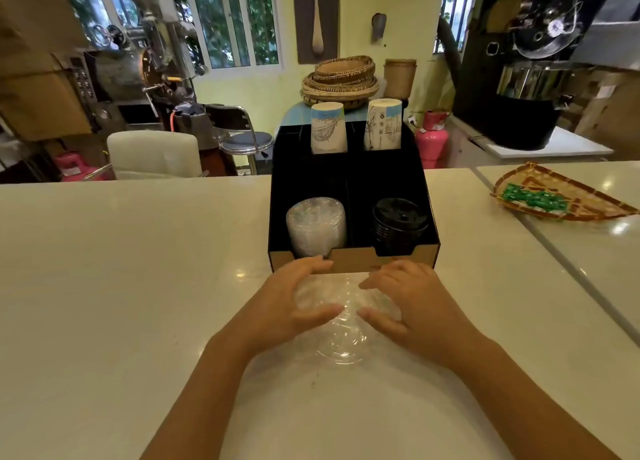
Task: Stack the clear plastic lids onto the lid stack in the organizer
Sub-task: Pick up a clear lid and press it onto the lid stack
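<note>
Several loose clear plastic lids [346, 338] lie overlapping on the white counter just in front of the organizer. My left hand [294, 300] and my right hand [405, 303] curve around them from either side, fingers and thumbs touching the lids. The black organizer [349, 258] with a cardboard front stands right behind my hands. Its front left compartment holds the clear lid stack [316, 225]. The front right compartment holds a stack of black lids [398, 224].
Two stacks of upside-down paper cups [328, 128] [382, 125] fill the organizer's rear compartments. A woven tray [561, 199] with green items lies on the counter at the right. Coffee machines, stools and baskets stand beyond the counter.
</note>
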